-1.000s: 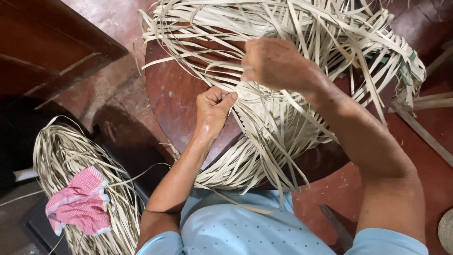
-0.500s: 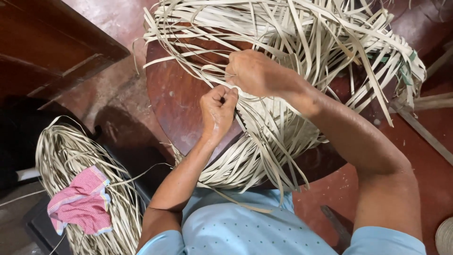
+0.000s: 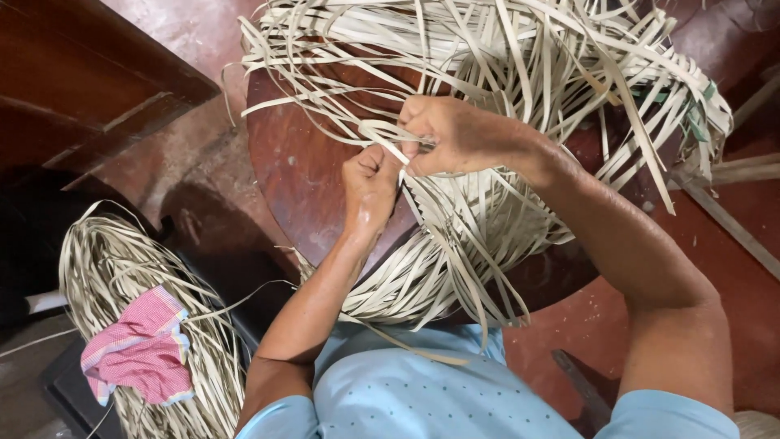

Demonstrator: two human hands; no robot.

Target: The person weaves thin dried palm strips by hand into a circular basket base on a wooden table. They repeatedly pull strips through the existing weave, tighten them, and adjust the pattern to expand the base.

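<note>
This looks like a home craft corner for weaving. Under the left hand [image 3: 370, 183] and right hand [image 3: 451, 134] sits a round reddish wooden table [image 3: 301, 179], heaped beyond them with pale cut strips [image 3: 520, 73]. Down to the left of the left hand, a second coil of strips [image 3: 106, 268] lies on the worn red floor [image 3: 187, 162], a pink cloth [image 3: 142, 349] on it.

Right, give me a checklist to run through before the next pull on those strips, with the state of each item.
1. Left hand closed on a pale strip: ok.
2. Right hand pinching the same strip: ok.
3. Hands close together over the round table: ok.
4. Loose strips free of tangles: not ok, they cross everywhere.
5. Spare bundle on the floor unobstructed: not ok, a pink cloth lies on it.
6. Strip unbroken under the fingers: cannot tell.
</note>
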